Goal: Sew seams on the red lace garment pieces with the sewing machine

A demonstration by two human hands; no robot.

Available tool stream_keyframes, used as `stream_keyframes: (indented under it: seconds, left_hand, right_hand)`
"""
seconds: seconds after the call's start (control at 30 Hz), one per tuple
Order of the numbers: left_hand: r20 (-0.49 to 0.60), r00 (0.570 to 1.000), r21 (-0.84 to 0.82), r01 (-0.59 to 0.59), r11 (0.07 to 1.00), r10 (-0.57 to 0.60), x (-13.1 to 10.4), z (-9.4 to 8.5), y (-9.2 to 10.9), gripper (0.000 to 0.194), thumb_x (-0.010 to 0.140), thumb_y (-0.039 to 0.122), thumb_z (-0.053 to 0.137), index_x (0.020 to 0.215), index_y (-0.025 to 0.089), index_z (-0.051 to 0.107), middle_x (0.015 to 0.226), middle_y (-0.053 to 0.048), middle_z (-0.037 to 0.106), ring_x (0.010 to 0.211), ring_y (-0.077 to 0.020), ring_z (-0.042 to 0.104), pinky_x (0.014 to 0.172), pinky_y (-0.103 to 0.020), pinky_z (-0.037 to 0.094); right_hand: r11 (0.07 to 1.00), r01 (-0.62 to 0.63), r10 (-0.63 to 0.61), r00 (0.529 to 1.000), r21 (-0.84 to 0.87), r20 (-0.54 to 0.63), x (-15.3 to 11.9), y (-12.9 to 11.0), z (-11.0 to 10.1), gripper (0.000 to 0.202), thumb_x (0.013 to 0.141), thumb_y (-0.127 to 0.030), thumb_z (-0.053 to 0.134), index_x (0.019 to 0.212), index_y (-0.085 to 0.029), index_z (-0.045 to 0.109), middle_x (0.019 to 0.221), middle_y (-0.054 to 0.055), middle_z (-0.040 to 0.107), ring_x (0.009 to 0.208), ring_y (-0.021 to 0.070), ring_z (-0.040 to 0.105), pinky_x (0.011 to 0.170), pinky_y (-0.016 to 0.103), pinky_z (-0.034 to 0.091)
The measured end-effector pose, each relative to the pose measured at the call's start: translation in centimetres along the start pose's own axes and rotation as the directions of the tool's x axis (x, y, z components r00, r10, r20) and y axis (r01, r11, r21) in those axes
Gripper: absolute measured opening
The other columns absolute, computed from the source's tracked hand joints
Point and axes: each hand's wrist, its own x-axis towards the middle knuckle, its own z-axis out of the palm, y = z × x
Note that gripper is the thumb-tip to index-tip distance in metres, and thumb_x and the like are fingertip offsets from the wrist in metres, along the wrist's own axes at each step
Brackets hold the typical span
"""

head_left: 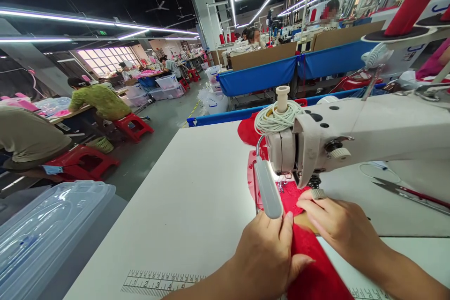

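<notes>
Red fabric (316,267) runs from the table's front edge up under the head of a white sewing machine (379,126). My left hand (265,248) is closed on the fabric's left side, just below the grey lamp (269,187) that hangs by the needle area. To the right, my right hand (330,218) pinches the red fabric close to the presser foot, its thumb and index finger together. Part of the fabric passes beneath my hands. Beyond the machine head lies more red cloth (248,130). The needle tip is too small to make out.
Scissors (415,194) lie right of the machine. A ruler scale (158,283) marks the white table (179,187). A clear plastic bin (52,225) stands at the left. A red thread cone (416,2) rises at the upper right. Other people sit at tables behind.
</notes>
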Motion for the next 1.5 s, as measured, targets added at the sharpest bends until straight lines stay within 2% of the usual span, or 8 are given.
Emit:
stream_keyframes:
  seconds: [0.23,0.4,0.6,0.83,0.93,1.03,1.13,1.5]
  left_hand:
    - [-0.035,0.999,0.035,-0.002,0.999,0.003,0.5,0.0,0.0,0.07,0.098,0.053,0.016,0.098,0.004,0.066,0.091,-0.019,0.068,0.066,-0.023,0.062,0.054,-0.034,0.053]
    - [-0.039,0.999,0.015,-0.004,1.0,0.004,0.8,0.2,-0.2,0.075,0.096,0.058,0.013,0.099,0.004,0.065,0.094,-0.021,0.067,0.077,-0.0271,0.066,0.056,-0.034,0.054]
    - [0.063,0.998,0.003,0.025,1.0,-0.025,0.7,0.4,-0.6,0.075,0.095,0.06,0.012,0.112,0.004,0.059,0.101,-0.022,0.066,0.088,-0.0288,0.066,0.064,-0.037,0.056]
    - [0.202,0.975,-0.012,0.098,0.995,-0.093,0.4,0.9,-0.9,0.079,0.093,0.064,0.011,0.114,0.005,0.059,0.097,-0.019,0.064,0.096,-0.0307,0.063,0.069,-0.039,0.056]
    - [0.235,0.965,-0.026,0.122,0.992,-0.113,0.3,1.1,-1.1,0.079,0.093,0.064,0.009,0.12,0.006,0.056,0.099,-0.019,0.063,0.097,-0.0309,0.062,0.069,-0.039,0.056]
    - [0.188,0.974,-0.052,0.135,0.989,-0.123,0.3,1.1,-1.1,0.079,0.092,0.066,0.011,0.122,0.008,0.055,0.103,-0.017,0.063,0.094,-0.0295,0.062,0.072,-0.04,0.056]
    - [0.16,0.979,-0.076,0.142,0.987,-0.128,0.4,0.8,-1.0,0.076,0.092,0.066,0.013,0.123,0.01,0.054,0.108,-0.018,0.062,0.092,-0.0273,0.063,0.074,-0.039,0.056]
    - [0.017,0.996,-0.056,0.086,0.995,-0.085,0.4,0.4,-0.8,0.084,0.091,0.067,0.006,0.123,0.007,0.055,0.11,-0.019,0.063,0.092,-0.0272,0.063,0.073,-0.038,0.056]
  right_hand:
    - [0.999,0.02,-0.021,0.999,-0.029,-0.038,0.4,0.1,-0.1,0.039,0.094,-0.009,0.028,0.079,-0.017,0.063,0.066,0.004,0.061,0.045,0.0123,0.049,0.042,0.027,0.025]
    - [0.999,0.015,-0.014,1.0,-0.049,0.013,0.3,0.5,0.1,0.037,0.092,-0.006,0.03,0.082,-0.018,0.064,0.071,0.004,0.063,0.048,0.012,0.051,0.044,0.026,0.026]
    - [0.997,-0.007,0.008,1.0,-0.078,0.018,0.3,0.9,0.7,0.037,0.087,-0.003,0.031,0.082,-0.018,0.065,0.079,0.004,0.066,0.047,0.0107,0.05,0.041,0.026,0.021]
    - [0.995,-0.06,0.065,0.996,-0.081,0.064,0.3,1.0,0.9,0.035,0.078,-0.002,0.035,0.08,-0.02,0.065,0.074,0.002,0.061,0.046,0.0118,0.049,0.04,0.025,0.025]
    - [0.995,-0.085,0.086,0.996,-0.054,0.015,0.6,0.7,0.6,0.034,0.085,-0.006,0.035,0.086,-0.019,0.066,0.073,0.003,0.06,0.049,0.0135,0.05,0.041,0.026,0.028]
    - [0.999,-0.03,0.031,0.996,0.015,-0.079,0.9,0.2,0.1,0.031,0.093,-0.011,0.037,0.09,-0.016,0.068,0.077,0.007,0.064,0.066,0.0176,0.057,0.05,0.027,0.037]
    - [0.989,0.069,-0.059,0.995,0.133,-0.076,1.0,0.0,-0.4,0.034,0.093,-0.009,0.035,0.092,-0.015,0.069,0.09,0.009,0.069,0.084,0.0209,0.06,0.061,0.03,0.043]
    - [0.98,0.122,-0.115,0.992,0.157,-0.058,1.1,0.0,-0.3,0.039,0.087,-0.004,0.033,0.096,-0.017,0.069,0.094,0.003,0.072,0.081,0.0163,0.064,0.072,0.032,0.044]
